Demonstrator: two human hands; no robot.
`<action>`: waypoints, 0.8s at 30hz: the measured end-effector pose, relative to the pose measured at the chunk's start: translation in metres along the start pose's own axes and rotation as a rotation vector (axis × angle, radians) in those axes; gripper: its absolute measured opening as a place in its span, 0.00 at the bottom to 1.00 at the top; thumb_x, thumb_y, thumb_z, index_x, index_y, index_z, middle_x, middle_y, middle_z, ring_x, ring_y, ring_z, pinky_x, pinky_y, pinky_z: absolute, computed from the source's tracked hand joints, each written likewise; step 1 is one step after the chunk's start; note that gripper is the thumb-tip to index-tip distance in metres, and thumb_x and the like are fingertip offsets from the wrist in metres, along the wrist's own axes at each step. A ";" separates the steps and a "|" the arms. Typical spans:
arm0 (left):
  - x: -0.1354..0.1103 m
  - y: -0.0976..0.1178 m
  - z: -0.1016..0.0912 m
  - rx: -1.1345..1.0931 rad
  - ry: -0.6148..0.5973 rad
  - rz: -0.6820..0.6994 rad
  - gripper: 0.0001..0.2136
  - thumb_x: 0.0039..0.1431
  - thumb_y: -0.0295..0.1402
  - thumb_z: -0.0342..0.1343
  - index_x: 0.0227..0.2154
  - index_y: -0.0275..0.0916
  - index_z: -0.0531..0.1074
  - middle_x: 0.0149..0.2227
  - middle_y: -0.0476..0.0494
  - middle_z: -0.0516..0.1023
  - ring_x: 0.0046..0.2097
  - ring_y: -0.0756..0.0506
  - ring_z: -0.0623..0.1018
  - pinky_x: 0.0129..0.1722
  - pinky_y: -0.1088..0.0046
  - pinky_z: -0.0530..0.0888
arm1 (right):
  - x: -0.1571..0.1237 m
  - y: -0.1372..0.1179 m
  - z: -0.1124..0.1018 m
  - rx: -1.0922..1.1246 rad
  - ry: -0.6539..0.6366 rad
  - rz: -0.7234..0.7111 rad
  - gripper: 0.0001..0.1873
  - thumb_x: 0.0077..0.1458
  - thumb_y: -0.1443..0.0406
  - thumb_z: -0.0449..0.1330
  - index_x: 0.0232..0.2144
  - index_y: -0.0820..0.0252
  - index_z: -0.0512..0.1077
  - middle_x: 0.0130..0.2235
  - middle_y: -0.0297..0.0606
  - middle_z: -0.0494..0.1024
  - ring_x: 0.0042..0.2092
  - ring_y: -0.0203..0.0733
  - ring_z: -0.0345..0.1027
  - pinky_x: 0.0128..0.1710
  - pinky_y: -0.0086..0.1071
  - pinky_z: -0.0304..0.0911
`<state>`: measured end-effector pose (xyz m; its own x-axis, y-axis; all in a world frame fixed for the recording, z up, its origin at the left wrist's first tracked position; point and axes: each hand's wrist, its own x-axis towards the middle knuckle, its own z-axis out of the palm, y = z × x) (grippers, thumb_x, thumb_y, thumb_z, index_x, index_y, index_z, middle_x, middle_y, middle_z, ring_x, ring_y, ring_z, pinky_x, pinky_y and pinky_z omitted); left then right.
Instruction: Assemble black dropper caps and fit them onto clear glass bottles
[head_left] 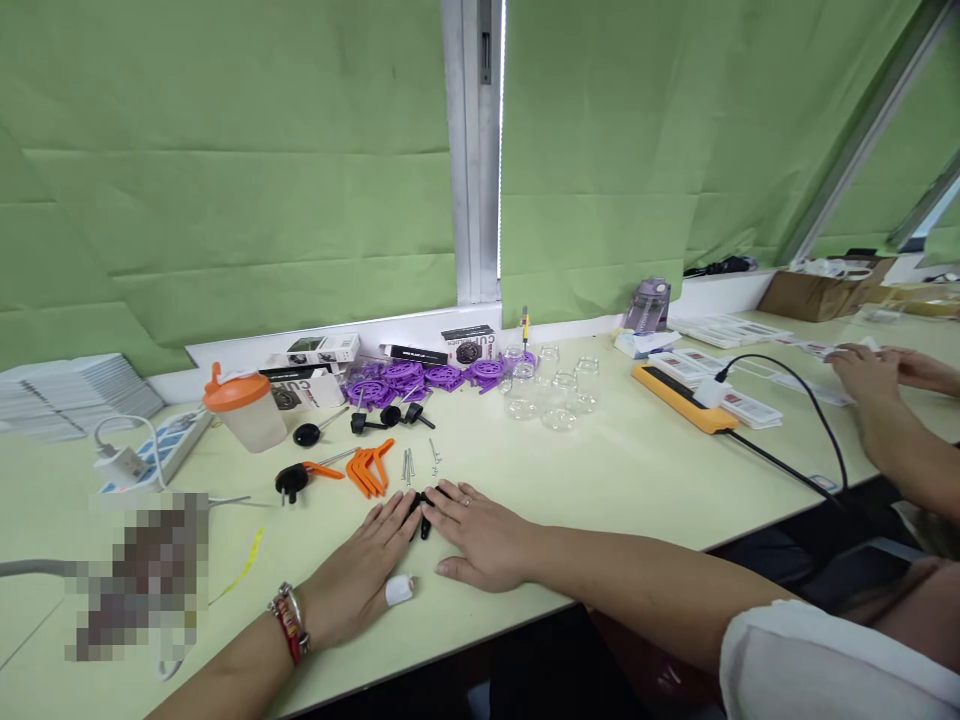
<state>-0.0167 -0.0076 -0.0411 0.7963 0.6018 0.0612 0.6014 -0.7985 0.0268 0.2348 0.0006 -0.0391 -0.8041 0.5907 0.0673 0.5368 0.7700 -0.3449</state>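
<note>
My left hand (356,575) lies flat on the table, fingers stretched forward and a white wrap round the thumb. Beside it my right hand (484,535) is also flat, its fingertips close to those of the left. Small black parts (425,527) show between and under the fingertips of both hands, partly covered. Just beyond the fingers lie several small silver screws (408,466). Orange angled pieces (367,470) rest in a row to their left. Farther left is a round black part (292,480) with a metal rod and an orange piece.
Purple plastic parts (401,380), printed boxes (307,388) and clear glass jars (559,395) stand along the back. An orange-lidded cup (246,418) and a white power strip (169,455) are left. Right are an orange power strip (682,400) with cables and another person's hands (866,375).
</note>
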 end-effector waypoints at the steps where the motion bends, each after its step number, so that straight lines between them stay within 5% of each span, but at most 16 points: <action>1: 0.000 0.000 0.002 -0.001 0.003 0.000 0.36 0.66 0.43 0.43 0.66 0.43 0.26 0.69 0.36 0.39 0.68 0.36 0.44 0.64 0.52 0.53 | 0.001 0.000 0.000 0.009 -0.009 0.004 0.42 0.62 0.47 0.43 0.67 0.70 0.42 0.68 0.53 0.38 0.69 0.54 0.24 0.66 0.49 0.30; 16: 0.016 0.019 0.007 -0.010 -0.043 -0.066 0.36 0.65 0.48 0.40 0.67 0.35 0.34 0.68 0.30 0.40 0.68 0.34 0.42 0.64 0.49 0.52 | -0.005 0.004 0.002 0.038 -0.022 0.020 0.46 0.60 0.46 0.46 0.66 0.77 0.41 0.68 0.59 0.36 0.68 0.59 0.23 0.66 0.51 0.34; 24: 0.076 0.046 0.010 -0.038 -0.107 -0.172 0.38 0.63 0.52 0.35 0.65 0.23 0.44 0.68 0.23 0.40 0.68 0.31 0.40 0.64 0.47 0.48 | -0.032 0.041 -0.005 -0.023 -0.007 0.071 0.45 0.61 0.48 0.46 0.66 0.79 0.41 0.67 0.60 0.36 0.69 0.57 0.23 0.66 0.50 0.33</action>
<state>0.0726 0.0015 -0.0456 0.6857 0.7259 -0.0535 0.7278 -0.6826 0.0659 0.2840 0.0146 -0.0506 -0.7651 0.6428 0.0371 0.5985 0.7313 -0.3271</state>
